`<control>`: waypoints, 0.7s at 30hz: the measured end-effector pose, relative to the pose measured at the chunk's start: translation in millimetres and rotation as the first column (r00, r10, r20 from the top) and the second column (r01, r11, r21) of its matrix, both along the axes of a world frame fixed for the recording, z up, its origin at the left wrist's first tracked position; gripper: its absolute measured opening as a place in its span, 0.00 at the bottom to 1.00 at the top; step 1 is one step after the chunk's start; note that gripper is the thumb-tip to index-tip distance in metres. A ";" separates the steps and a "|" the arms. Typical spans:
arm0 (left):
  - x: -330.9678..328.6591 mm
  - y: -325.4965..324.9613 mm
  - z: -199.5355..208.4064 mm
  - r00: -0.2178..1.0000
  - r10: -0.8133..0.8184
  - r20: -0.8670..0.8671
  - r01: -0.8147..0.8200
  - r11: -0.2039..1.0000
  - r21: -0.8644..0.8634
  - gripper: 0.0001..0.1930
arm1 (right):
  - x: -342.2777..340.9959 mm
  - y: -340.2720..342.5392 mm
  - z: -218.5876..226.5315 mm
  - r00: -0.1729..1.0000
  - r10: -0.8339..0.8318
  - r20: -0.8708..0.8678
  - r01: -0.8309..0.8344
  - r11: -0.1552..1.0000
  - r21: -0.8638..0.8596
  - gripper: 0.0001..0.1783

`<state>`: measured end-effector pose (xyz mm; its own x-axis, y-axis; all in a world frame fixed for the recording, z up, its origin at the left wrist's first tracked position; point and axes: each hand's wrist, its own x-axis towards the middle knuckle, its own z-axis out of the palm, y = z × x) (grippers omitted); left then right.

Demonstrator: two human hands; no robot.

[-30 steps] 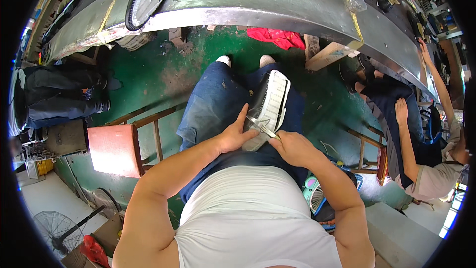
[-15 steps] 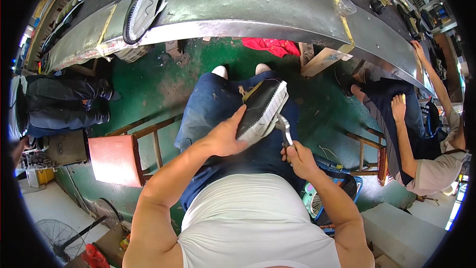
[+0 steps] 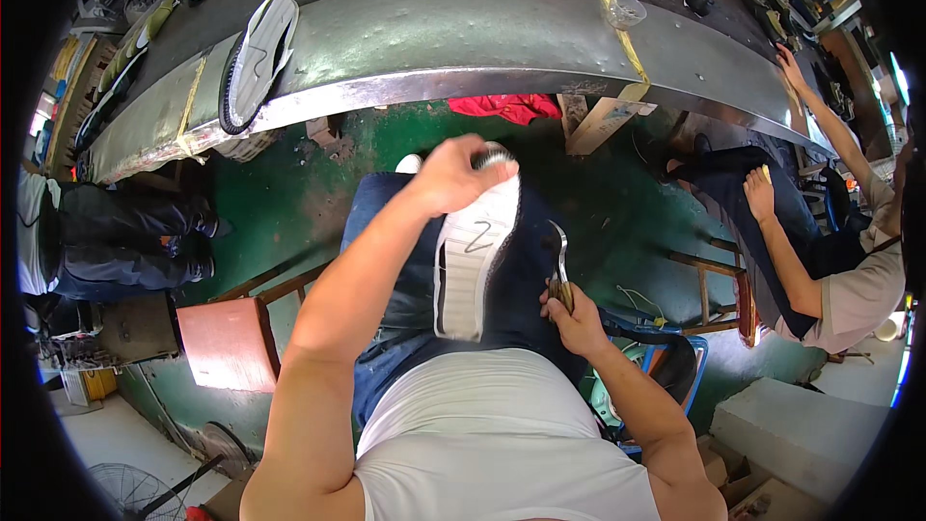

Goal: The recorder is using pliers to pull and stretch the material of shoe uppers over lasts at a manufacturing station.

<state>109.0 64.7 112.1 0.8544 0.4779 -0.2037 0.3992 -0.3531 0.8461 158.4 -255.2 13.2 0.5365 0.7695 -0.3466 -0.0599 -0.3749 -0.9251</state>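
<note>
A shoe (image 3: 473, 251), its pale underside facing up with a dark drawn mark and a dark stitched edge, is over my lap. My left hand (image 3: 453, 174) is closed around its far end, fingers a little blurred. Right of the shoe and apart from it, my right hand (image 3: 575, 320) grips a curved-headed metal tool (image 3: 562, 251) by its yellowish handle, the silver head pointing away from me. The exact kind of tool cannot be made out. My blue apron (image 3: 386, 222) lies under the shoe.
A metal-edged workbench (image 3: 434, 39) runs across the front. On its edge stand another pale-soled shoe (image 3: 258, 63) and a clear cup (image 3: 625, 10). A red-topped stool (image 3: 227, 342) stands to the left. A co-worker (image 3: 839, 299) sits at the right; another person (image 3: 125, 236) is at the left.
The shoe has turned from its dark side to its pale underside. My left hand has moved from its near side to its far end. The tool has come away from the shoe.
</note>
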 end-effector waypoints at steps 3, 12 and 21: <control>-15.8 -18.0 -76.2 0.999 0.031 -0.022 -0.038 0.902 -0.431 0.26 | 6.7 7.5 16.7 0.997 0.055 0.055 -0.053 0.998 -0.045 0.09; -73.4 -72.2 -70.3 0.997 0.018 -0.079 -0.005 0.987 0.158 0.18 | 40.0 39.5 57.1 0.819 0.478 0.317 -0.432 0.878 -0.208 0.19; -71.6 -91.0 -59.0 0.999 0.016 -0.034 0.002 0.889 0.458 0.14 | 75.4 103.6 132.9 0.616 0.788 0.006 -0.642 0.506 -0.575 0.19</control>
<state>37.4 -26.4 53.0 0.8470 0.5315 0.0089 0.4299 -0.6948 0.5766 233.8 -151.6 146.1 -0.0059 0.6907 -0.7231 0.6259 -0.5614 -0.5414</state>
